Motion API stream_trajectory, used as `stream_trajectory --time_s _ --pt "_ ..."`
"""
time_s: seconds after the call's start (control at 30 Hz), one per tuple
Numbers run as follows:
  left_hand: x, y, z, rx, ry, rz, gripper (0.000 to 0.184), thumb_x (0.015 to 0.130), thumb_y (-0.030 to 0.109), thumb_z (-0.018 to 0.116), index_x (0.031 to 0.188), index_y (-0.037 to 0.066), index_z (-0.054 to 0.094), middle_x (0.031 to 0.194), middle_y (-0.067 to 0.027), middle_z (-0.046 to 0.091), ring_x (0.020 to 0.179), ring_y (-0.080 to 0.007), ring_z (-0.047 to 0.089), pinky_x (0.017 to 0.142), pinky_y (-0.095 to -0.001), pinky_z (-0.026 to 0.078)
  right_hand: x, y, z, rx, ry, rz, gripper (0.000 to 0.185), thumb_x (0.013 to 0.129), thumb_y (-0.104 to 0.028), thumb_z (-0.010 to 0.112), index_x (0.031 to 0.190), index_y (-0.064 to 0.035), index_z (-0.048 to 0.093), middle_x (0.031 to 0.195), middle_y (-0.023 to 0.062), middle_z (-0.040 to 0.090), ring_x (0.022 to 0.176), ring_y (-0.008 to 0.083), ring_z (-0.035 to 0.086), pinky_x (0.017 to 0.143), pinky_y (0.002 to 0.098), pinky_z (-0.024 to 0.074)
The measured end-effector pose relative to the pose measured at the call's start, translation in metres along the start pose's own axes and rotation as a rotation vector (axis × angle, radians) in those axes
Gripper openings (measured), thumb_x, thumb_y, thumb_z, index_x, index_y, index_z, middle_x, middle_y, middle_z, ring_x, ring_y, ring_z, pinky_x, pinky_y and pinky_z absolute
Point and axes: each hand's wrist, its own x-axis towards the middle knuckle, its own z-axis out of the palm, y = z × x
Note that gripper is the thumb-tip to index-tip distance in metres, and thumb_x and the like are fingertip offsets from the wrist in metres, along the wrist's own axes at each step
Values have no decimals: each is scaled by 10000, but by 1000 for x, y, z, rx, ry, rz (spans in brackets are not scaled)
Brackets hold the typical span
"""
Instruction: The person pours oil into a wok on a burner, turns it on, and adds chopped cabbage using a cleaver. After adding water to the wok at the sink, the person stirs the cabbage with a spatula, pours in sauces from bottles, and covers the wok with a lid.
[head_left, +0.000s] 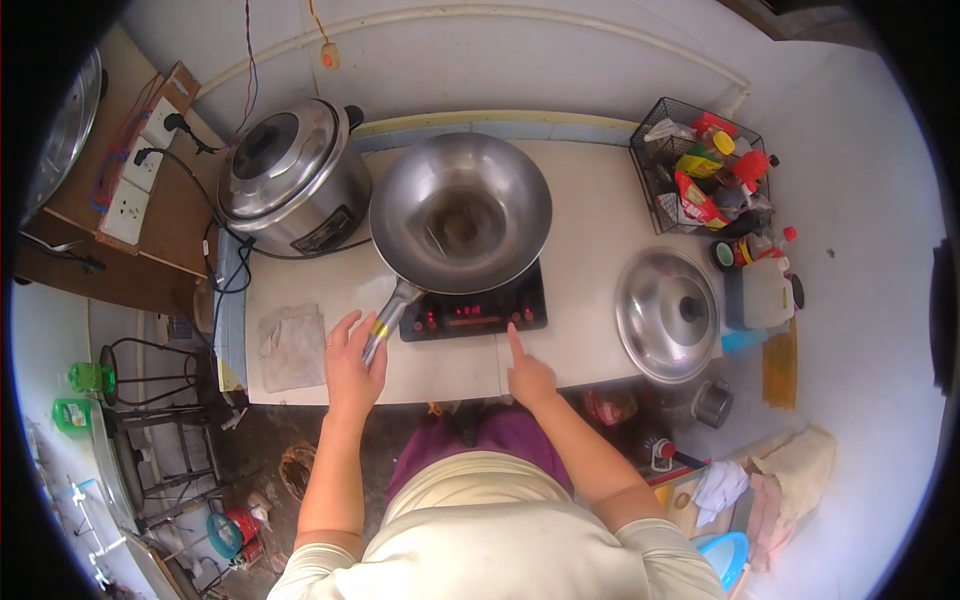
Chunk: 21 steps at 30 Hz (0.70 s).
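Head view: we are straddling the steel-grey metal wok's [402, 215] handle [388, 328] with our left grip [350, 372], closure unclear; our right grip [530, 380], empty, is pointing at the black glass cooker [475, 322] ahead. We are risking the wok tilting from an uneven handle push.

Head view: I note the left hand [352, 368] holding the handle [388, 322] of a wok [470, 165], which rests on the cooktop [480, 316]. The cooktop shows red lights. I have the right hand [531, 380] with its index finger extended at the cooktop's front panel; contact unclear. On the surface [590, 200], a pot [310, 200] and cloth [292, 348] lie left, a domed lid [660, 320] right.
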Motion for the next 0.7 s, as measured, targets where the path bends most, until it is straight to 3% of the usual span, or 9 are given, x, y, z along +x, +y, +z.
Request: stream_trajectory --time_s 0.7 --pt "-2 2 -2 -9 11 5 393 740 51 640 1130 45 593 1170 -191 522 1055 -371 507 893 -411 422 -6 0 -1 -19 -44 16 890 802 -134 538 1456 -213 -59 866 166 631 753 310 637 657 429 512"
